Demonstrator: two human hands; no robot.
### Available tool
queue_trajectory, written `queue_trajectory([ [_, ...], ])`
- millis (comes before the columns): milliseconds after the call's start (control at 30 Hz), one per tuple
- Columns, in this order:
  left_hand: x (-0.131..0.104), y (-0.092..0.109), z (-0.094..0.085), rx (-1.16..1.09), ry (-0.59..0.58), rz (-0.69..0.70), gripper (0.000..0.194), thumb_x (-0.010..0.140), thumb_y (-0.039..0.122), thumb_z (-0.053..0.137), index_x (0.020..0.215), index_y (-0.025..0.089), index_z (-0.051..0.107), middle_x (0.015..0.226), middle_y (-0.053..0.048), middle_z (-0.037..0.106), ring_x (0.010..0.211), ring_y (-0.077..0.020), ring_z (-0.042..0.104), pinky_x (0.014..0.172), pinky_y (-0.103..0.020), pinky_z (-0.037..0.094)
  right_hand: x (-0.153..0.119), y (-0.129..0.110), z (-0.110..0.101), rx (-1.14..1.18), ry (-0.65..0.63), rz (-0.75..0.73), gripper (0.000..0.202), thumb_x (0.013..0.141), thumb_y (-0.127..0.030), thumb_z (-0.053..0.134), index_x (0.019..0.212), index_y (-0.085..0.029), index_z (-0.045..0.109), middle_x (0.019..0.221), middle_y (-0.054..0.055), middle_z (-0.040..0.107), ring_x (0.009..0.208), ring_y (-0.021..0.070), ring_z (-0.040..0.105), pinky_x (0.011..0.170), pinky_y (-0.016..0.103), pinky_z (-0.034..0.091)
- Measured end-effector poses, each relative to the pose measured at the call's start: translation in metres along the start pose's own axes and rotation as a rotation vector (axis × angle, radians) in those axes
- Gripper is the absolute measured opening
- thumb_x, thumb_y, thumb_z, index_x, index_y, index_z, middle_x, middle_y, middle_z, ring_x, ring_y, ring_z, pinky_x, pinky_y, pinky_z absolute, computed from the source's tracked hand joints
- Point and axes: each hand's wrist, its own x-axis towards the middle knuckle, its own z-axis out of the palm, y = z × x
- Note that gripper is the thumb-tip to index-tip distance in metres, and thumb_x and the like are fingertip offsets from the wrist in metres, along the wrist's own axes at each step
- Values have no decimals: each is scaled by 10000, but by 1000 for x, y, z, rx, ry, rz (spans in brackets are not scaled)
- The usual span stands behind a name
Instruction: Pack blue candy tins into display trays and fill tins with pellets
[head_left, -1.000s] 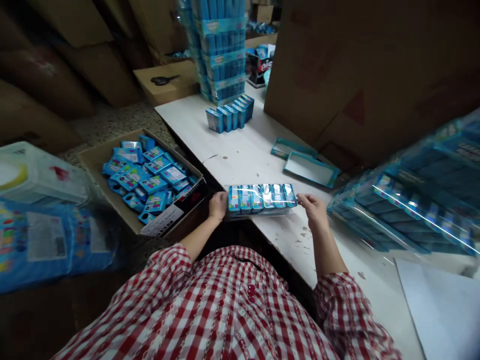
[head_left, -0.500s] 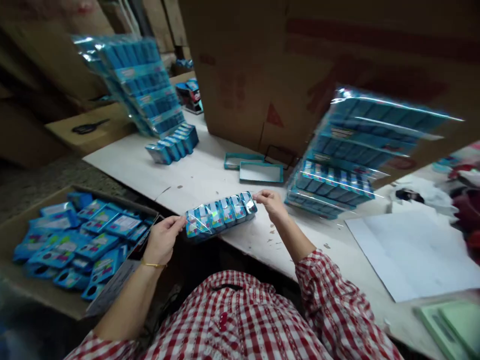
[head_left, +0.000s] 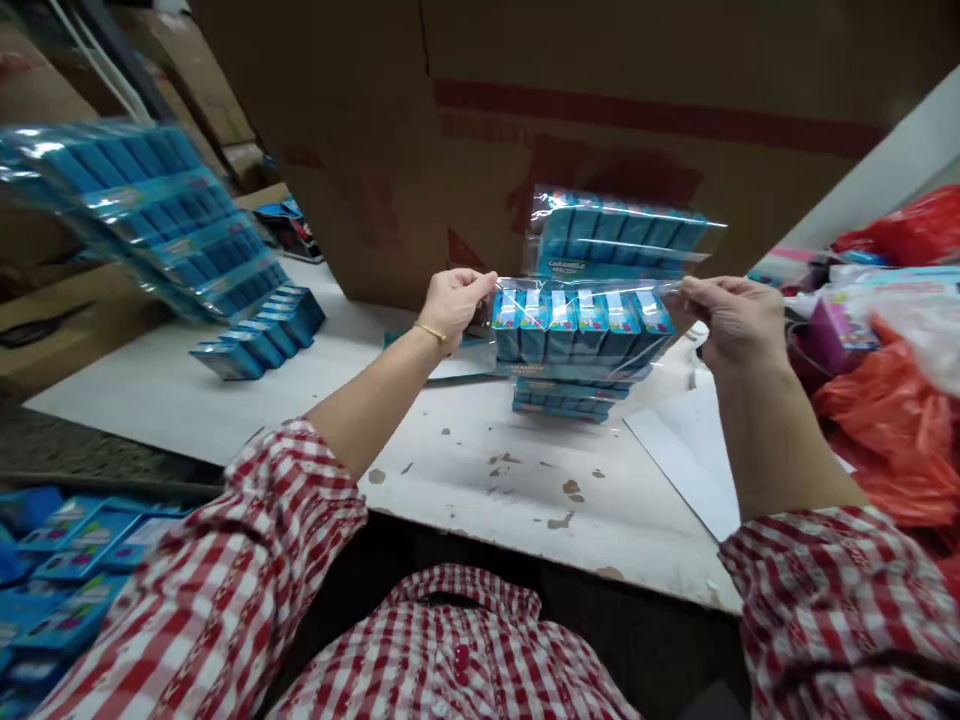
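Note:
A row of small blue boxes (head_left: 577, 325) in clear plastic film is stretched between my two hands, over the worktable. My left hand (head_left: 456, 305) is closed in a pinch on the film at the left end. At the other end, the film's edge is pinched by my right hand (head_left: 739, 315). Right behind stands a film-wrapped pack of blue boxes (head_left: 611, 232), leaning back toward a big carton. More blue box rows show below the held row; I cannot tell whether it touches them.
A tall wrapped pack (head_left: 169, 210) leans at the left, with a row of blue boxes (head_left: 262, 330) before it. Loose blue boxes (head_left: 75, 545) fill a carton at lower left. The large brown carton (head_left: 360, 180) backs the white table (head_left: 480, 480). Red bags (head_left: 892, 430) lie right.
Both hands have moved up and to the right with the wrapped row, from the table's front edge to the pack at the right. The view has turned right.

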Motion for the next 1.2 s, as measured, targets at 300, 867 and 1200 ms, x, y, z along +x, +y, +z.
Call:
queue_trajectory([
  [300,53,-20,71,-10,61,131,180,734,138,619,566,117,560,536,33,521,534,-56,462,577,-191,389,54,66,-10,55,187,-46,207,674,-246,669,559,-157,521,492,-59,516,477,74,513,506,238,454],
  [867,10,-148,-30,944,-160,49,288,795,382,534,937,156,640,957,-98,650,943,-214,560,842,-311,412,-142,141,-65,-526,70,-15,321,794,-450,476,648,-195,606,699,45,630,739,189,595,762,344,467],
  [1200,-107,-187,-107,1494,-359,-198,324,892,231,348,861,117,650,922,-165,623,948,-292,552,845,-490,308,-233,151,71,-232,-897,-121,159,804,-384,478,800,-426,631,677,-28,636,657,245,613,643,428,473],
])
